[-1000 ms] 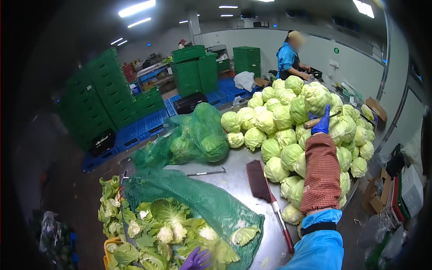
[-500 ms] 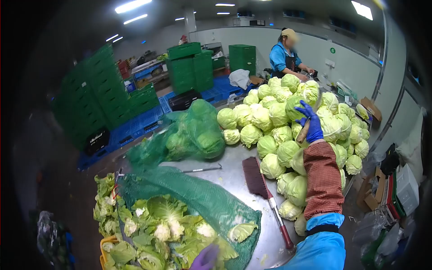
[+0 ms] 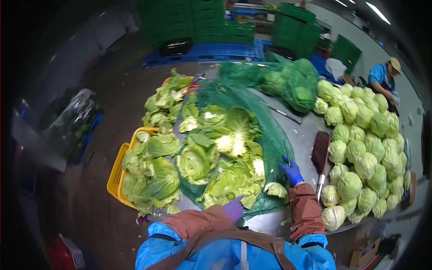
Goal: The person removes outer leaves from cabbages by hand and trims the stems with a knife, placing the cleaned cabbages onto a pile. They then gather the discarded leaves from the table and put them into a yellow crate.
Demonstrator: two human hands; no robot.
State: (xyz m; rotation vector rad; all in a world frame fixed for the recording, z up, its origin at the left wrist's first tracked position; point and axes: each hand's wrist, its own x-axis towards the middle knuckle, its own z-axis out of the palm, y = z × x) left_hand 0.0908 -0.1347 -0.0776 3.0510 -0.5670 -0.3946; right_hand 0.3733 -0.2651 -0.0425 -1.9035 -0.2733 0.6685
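My right hand, in a blue glove, lies on the right edge of a green mesh net spread over the steel table. Its fingers are curled around a knife, and a thin blade sticks up from it. My left hand, in a purple glove, touches the near edge of a heap of loose cabbage leaves lying on the net. Its fingers are hidden among the leaves.
More leaves overflow a yellow crate on the left. Whole cabbages are piled on the right, beside a red-handled brush. A mesh sack of cabbages lies behind. A co-worker stands far right. Green crates stand on blue pallets.
My view has swung left and down. My right hand came back from the cabbage pile to the net's edge. My left hand now sits at the near edge of the leaves.
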